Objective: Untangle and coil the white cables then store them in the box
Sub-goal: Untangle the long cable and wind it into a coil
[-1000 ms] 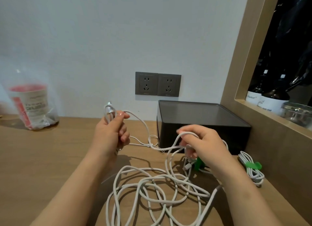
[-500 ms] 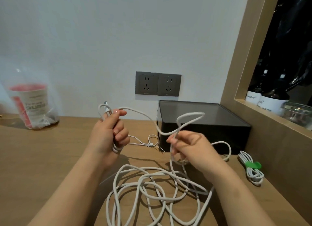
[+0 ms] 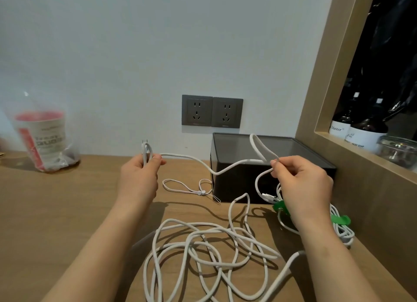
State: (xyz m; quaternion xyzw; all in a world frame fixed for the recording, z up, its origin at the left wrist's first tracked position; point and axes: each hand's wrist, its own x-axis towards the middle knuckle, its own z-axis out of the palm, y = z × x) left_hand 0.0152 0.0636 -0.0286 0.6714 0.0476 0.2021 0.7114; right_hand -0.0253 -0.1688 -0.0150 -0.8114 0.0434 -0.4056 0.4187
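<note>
Two hands work one thick white cable (image 3: 204,245); the left hand (image 3: 137,177) is clamped round a small coil of it, the plug end poking up above the fist; the right hand (image 3: 302,184) pinches the cable between thumb and forefinger, a loop standing up above the fingertips in front of the dark box (image 3: 239,184). Compared with a second ago the hands have drawn well apart; the right hand, then low by the table (image 3: 56,211), has risen and swung right, so a long free run of cable now sags between the two fists. That suggests one more length has come out of the tangle and is ready to be wound onto the left-hand coil; most of the cable is still a loose heap on the near table, so the task looks early. A coiled cable (image 3: 341,232) bound with a green tie (image 3: 340,219) lies to the right, near the box, not yet stored; another bit of green shows half hidden under the right wrist. A thin cord (image 3: 180,188) lies just left of the box; whether the box is lidded I cannot tell.
</note>
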